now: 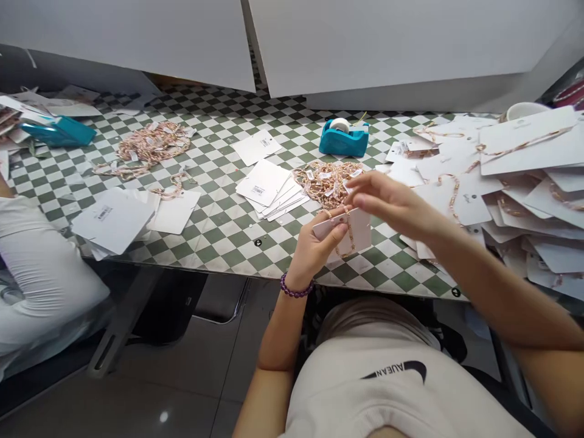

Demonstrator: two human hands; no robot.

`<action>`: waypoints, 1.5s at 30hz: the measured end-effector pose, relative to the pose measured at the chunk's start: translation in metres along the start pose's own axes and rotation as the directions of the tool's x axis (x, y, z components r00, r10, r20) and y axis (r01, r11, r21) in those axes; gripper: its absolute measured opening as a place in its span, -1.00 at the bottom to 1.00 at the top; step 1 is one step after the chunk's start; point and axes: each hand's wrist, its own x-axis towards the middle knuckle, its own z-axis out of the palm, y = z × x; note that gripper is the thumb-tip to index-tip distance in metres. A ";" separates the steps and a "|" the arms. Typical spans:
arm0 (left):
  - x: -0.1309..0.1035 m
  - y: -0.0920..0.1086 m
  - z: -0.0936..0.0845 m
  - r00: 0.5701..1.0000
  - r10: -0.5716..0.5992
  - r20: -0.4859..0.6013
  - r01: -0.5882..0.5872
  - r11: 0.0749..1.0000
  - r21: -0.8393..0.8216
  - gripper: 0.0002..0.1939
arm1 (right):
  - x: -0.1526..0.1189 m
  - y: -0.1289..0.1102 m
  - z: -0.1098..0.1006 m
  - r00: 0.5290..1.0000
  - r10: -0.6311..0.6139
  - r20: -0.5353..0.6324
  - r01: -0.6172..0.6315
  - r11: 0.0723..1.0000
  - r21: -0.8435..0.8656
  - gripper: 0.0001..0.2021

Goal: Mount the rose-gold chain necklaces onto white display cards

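Note:
In my left hand [316,246] is a white display card [362,231], gripped with the thumb across its front. A gold-and-pink beaded chain [351,234] hangs in a loop down the card, passing over its top edge. My right hand [387,198] hovers at that top edge, fingers stretched out and thumb apart from them; whether the fingertips touch the chain is unclear. Just behind both hands lies a heap of similar beaded chains [325,179] with small white tags. Left of the heap sits a stack of white cards [264,182], with another card group [257,148] beyond.
A teal tape dispenser [344,139] stands behind the heap. Carded chains [524,146] pile up at right, near a white cup [527,111]. At left are another chain heap [152,146], cards [114,219], a second teal dispenser [59,131] and a co-worker's sleeve [41,274].

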 end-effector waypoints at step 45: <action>0.025 0.027 0.075 0.998 -0.025 0.051 0.013 0.977 0.212 -0.59 | -0.114 0.072 0.027 0.804 0.395 -0.444 0.154 0.583 0.797 -0.62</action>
